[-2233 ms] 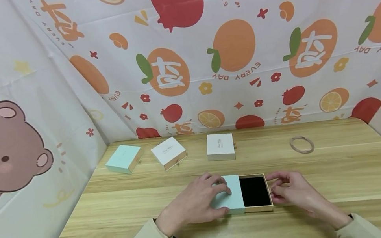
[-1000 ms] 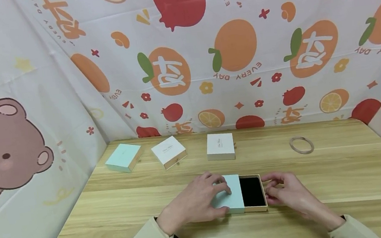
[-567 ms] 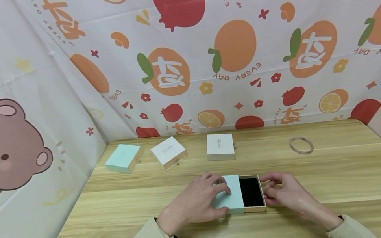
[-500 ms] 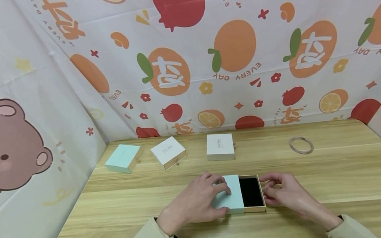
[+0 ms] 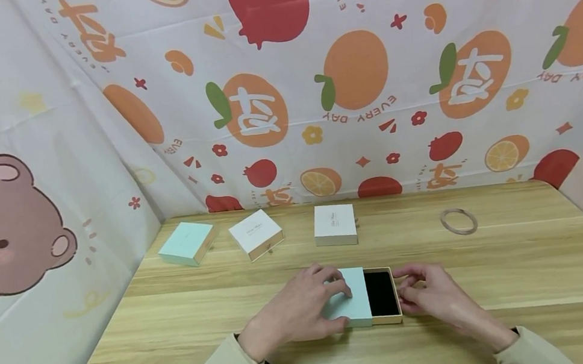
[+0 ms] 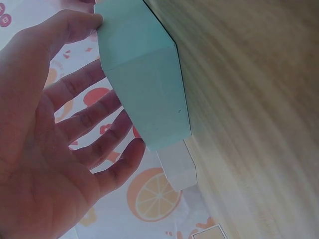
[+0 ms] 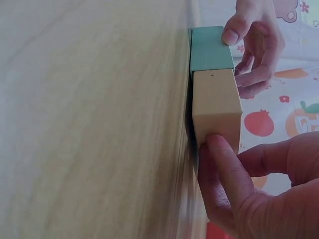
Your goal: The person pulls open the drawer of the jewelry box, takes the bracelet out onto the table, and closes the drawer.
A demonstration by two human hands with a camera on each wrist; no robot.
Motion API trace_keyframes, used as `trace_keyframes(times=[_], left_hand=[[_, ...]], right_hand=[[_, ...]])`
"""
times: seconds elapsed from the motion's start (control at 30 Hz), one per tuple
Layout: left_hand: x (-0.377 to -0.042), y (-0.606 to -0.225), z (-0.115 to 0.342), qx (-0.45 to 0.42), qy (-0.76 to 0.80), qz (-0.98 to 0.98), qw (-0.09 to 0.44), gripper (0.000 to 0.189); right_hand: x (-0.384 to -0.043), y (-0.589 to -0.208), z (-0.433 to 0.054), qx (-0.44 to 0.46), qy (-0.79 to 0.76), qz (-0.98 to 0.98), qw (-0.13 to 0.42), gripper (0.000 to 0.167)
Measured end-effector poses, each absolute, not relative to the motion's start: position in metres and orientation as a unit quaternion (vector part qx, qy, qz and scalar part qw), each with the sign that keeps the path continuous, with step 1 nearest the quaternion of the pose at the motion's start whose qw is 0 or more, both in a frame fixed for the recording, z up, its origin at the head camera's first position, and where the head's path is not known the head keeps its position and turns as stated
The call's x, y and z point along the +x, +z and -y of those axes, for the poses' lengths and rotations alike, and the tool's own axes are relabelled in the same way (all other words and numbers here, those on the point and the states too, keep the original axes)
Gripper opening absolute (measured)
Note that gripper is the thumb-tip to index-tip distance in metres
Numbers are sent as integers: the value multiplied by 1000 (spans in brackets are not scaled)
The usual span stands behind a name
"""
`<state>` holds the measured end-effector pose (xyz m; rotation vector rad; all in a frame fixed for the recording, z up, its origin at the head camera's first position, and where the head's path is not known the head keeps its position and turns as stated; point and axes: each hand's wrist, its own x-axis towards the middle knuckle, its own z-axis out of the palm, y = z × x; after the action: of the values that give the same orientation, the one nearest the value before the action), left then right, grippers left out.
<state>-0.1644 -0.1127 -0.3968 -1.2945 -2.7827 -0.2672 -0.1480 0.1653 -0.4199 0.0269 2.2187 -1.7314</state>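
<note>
A mint-green drawer box (image 5: 358,304) lies on the table, its tan drawer (image 5: 387,319) partly out to the right. Inside the drawer shows a black lining (image 5: 381,293). My left hand (image 5: 307,307) spans the mint sleeve from the left; its thumb is at the near top edge and its bent fingers reach over the top. In the left wrist view, the left thumb (image 6: 75,27) touches the sleeve's edge. At the drawer's right end is my right hand (image 5: 439,294). In the right wrist view, one fingertip (image 7: 218,141) of it presses the tan end face, with other fingers beside it.
Behind stand a closed mint box (image 5: 187,243), a white box (image 5: 256,233) with a tan front, and another white box (image 5: 334,224). A thin brownish ring (image 5: 459,221) lies at the back right. A printed fruit cloth (image 5: 370,154) hangs behind the wooden table (image 5: 500,284).
The drawer has slid left, farther into the mint sleeve, with my right hand moving left against its end. My left hand has stayed in place on the sleeve. The view has shifted slightly.
</note>
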Motion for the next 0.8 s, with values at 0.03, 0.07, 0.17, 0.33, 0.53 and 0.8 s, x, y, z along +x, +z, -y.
trace_keyframes(times=[0.03,0.07,0.17,0.33,0.53,0.8], left_hand=[[-164,-397,113,-420,-87,903,31,32],[-164,-397,113,-420,-87,903,31,32],[-164,-398,114,-420,-89,903,30,32],[-165,-398,114,-420,-85,903,29,32],[-164,-396,113,-418,-86,904,30,31],[-164,-396,113,-417,-88,904,30,31]], right_hand=[[-148,-420,-165,10,-606,-778,163,39],[-148,-419,-165,10,-606,-779,162,39],[-147,-420,-164,12,-603,-782,160,39],[-148,-421,-161,12,-601,-784,153,39],[-147,-421,-159,17,-603,-782,155,40],[-148,-422,-156,10,-609,-778,155,40]])
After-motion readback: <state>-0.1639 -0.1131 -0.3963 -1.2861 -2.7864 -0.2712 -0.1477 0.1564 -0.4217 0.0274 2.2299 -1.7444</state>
